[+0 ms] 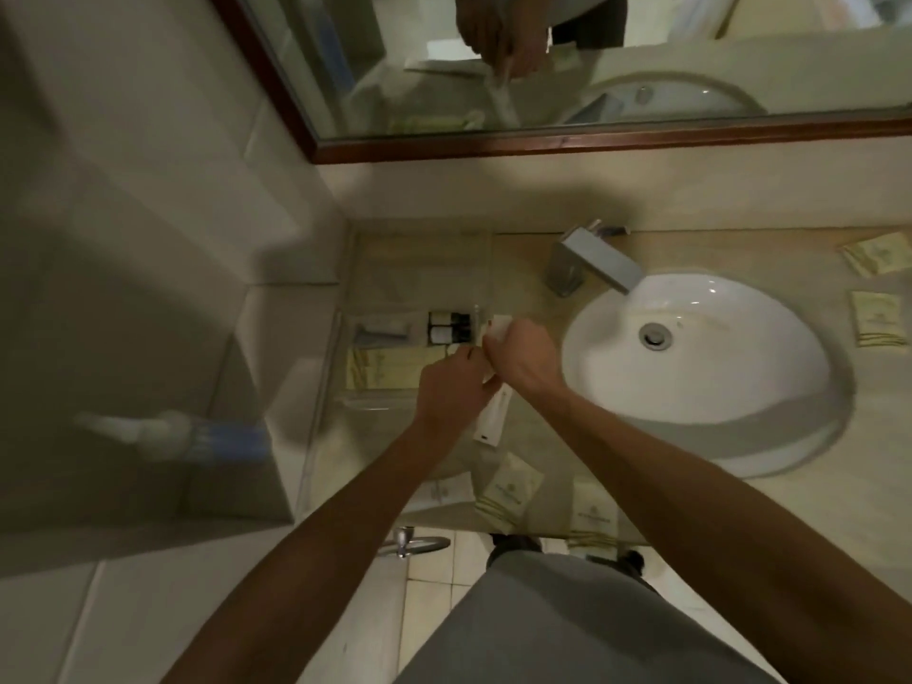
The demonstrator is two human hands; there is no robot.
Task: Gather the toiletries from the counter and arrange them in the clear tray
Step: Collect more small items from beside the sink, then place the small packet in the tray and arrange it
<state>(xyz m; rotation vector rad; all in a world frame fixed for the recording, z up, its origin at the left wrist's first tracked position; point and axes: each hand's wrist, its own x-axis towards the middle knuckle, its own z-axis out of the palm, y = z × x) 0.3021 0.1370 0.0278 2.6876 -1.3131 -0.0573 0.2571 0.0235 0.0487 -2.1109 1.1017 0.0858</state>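
A long white packet (494,412) is held by both hands just right of the clear tray (365,269). My left hand (451,385) grips its middle and my right hand (518,355) closes on its upper end. Inside the tray lie two small dark bottles (446,328), a pale tube (382,331) and yellowish sachets (375,370). Cream sachets (508,491) lie on the counter's front edge, and more cream sachets (876,318) rest right of the sink.
A white round sink (701,372) with a chrome tap (592,261) fills the counter's right half. A wood-framed mirror (543,66) hangs behind. A tiled wall with a blurred fixture (172,431) stands on the left. A chrome handle (414,543) sits below the counter edge.
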